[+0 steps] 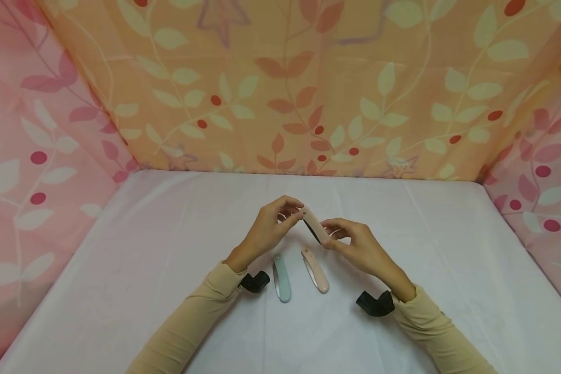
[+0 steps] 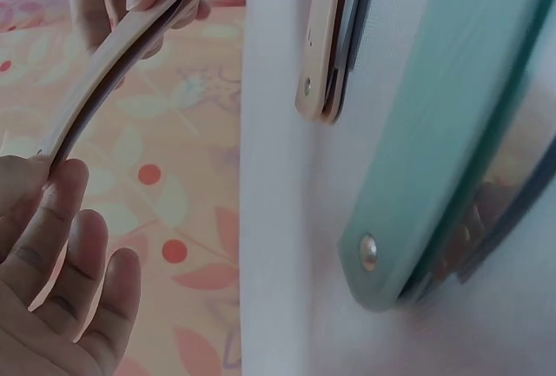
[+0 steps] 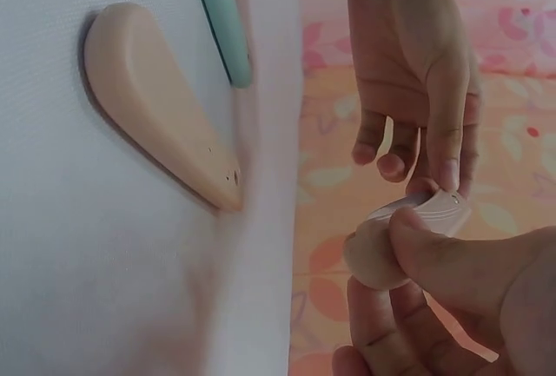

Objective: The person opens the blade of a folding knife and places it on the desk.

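A cream-pink folding knife (image 1: 316, 225) is held tilted above the table by both hands. My left hand (image 1: 272, 223) pinches its upper, riveted end between thumb and fingers. At the lower, rounded end, my right hand (image 1: 361, 245) grips it with the thumb on the near side. A dark slot runs along the handle's edge in the left wrist view, and no blade stands out from it. Below the hands lie a mint-green folding knife (image 1: 283, 283) and a pink folding knife (image 1: 317, 272), side by side, each with a strip of blade showing along its left edge.
A white cloth covers the table (image 1: 168, 223). Behind it hangs an orange leaf-patterned curtain (image 1: 346, 104), with pink patterned cloth (image 1: 42, 130) at both sides. Black wrist mounts (image 1: 376, 304) stick out near both cuffs.
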### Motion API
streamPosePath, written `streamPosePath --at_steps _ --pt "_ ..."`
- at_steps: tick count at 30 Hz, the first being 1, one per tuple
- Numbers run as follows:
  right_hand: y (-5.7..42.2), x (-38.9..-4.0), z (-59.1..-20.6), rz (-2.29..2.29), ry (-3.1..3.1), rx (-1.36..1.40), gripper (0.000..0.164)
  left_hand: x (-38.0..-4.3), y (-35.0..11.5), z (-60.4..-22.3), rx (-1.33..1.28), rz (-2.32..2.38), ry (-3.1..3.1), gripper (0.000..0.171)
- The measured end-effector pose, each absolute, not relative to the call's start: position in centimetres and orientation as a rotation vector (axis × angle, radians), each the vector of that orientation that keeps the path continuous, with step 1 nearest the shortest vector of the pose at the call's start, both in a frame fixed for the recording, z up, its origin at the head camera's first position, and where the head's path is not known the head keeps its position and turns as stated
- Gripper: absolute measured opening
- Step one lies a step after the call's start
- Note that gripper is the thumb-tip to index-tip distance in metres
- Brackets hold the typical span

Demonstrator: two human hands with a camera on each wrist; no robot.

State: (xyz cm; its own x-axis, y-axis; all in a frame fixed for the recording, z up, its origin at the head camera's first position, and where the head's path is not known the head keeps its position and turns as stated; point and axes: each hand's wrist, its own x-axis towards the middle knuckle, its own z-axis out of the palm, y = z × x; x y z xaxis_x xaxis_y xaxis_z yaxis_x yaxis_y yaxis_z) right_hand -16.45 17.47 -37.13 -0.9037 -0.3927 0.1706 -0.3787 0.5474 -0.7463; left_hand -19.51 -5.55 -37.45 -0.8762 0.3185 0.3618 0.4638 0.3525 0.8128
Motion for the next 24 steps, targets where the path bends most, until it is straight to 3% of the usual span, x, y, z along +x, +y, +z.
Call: streamPosePath --at_steps 10,24 --pt "17.69 -16.56 -37.06 -1.362 2.770 -0.695 0.038 -19.29 -5.20 -37.43 -0.674 -1.696 -2.493 0.024" --pt "17.41 -16.52 -37.48 -1.430 2.777 -0.674 0.040 -19.01 -4.65 -37.68 -0.714 -1.767 -2.651 0.015"
